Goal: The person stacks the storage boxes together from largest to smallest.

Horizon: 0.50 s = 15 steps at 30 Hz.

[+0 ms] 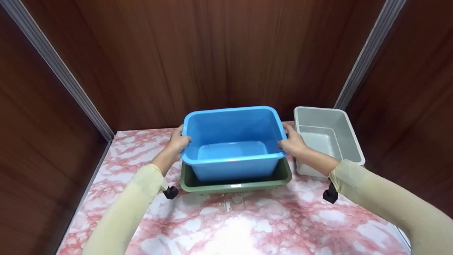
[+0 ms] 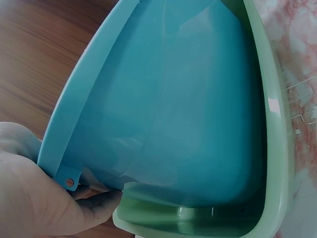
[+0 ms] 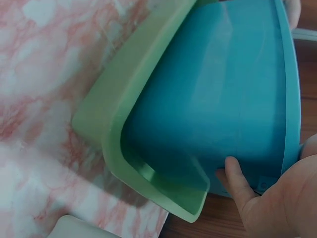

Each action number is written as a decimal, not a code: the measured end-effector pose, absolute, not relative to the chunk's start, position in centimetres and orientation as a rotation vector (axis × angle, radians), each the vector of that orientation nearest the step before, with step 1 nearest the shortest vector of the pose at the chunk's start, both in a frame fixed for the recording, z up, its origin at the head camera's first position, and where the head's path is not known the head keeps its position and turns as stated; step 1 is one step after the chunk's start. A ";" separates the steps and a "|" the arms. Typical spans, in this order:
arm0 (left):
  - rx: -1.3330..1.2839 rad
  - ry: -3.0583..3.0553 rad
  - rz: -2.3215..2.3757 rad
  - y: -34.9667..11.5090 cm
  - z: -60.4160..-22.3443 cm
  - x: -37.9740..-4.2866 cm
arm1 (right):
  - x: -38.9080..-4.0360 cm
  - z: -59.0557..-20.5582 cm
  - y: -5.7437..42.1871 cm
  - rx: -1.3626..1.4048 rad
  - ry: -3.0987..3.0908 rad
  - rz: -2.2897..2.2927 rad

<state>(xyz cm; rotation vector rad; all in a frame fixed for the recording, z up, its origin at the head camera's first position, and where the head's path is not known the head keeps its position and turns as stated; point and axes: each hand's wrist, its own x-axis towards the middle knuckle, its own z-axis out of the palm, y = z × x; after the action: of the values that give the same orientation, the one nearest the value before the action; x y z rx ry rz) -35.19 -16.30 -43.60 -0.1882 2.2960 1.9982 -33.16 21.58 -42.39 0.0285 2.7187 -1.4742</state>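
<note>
A blue plastic tub (image 1: 231,150) sits partly inside a green tub (image 1: 236,187), its rim well above the green one. My left hand (image 1: 177,143) grips the blue tub's left end, thumb over the rim and fingers underneath. At the opposite end my right hand (image 1: 293,141) grips the rim the same way. In the left wrist view, the left hand (image 2: 44,193) has its fingertips against the blue wall (image 2: 173,99), below the rim. The right wrist view has the right hand (image 3: 282,198) with a finger along the tub's outer side.
A grey tub (image 1: 320,138) stands to the right, close beside my right hand. The table (image 1: 198,226) has a pink and white marbled top. Brown wood-grain panels (image 1: 226,53) rise behind and on both sides, with metal strips (image 1: 370,53) at the corners.
</note>
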 end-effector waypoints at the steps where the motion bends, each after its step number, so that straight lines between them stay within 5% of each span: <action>1: -0.191 2.295 1.996 -16.3 -43.7 -35.2 | -33.2 -42.5 21.6 0.031 2.717 -1.467; 15: -0.221 2.272 2.011 -16.4 -44.8 -35.4 | -33.2 -43.3 21.5 0.018 2.728 -1.418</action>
<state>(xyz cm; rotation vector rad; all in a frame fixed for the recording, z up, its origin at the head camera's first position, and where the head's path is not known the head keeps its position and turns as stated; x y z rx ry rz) -35.35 -16.41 -44.84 -0.2212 2.2721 2.0112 -33.23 21.48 -43.27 0.0177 2.7283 -1.4182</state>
